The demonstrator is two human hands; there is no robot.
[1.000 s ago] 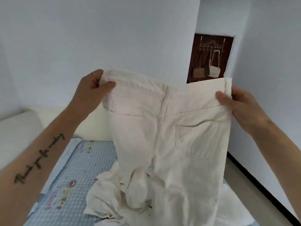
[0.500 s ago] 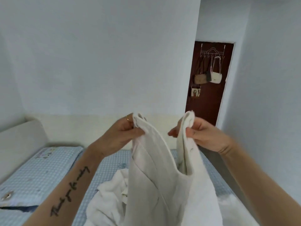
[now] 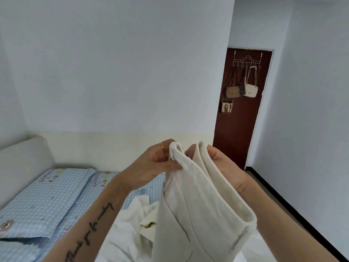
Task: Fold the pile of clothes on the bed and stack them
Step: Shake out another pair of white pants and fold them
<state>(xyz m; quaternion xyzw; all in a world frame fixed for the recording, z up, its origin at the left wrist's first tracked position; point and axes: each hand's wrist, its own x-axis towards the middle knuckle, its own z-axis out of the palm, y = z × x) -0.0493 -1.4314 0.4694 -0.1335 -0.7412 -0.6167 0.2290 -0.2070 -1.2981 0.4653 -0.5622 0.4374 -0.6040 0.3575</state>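
Step in hand: folding the trousers (image 3: 198, 208) in half lengthwise, waistband ends brought together. Align the two waistband corners edge to edge and let the legs hang straight before lowering the garment to the bed (image 3: 62, 193); uneven corners will likely skew the fold.

The left hand (image 3: 154, 167) pinches one waistband corner between thumb and curled fingers. The right hand (image 3: 224, 167) grips the other corner, fingers wrapped round the doubled fabric. The hands are just beside each other. The remaining clothes (image 3: 132, 224) lie crumpled on the bed below.
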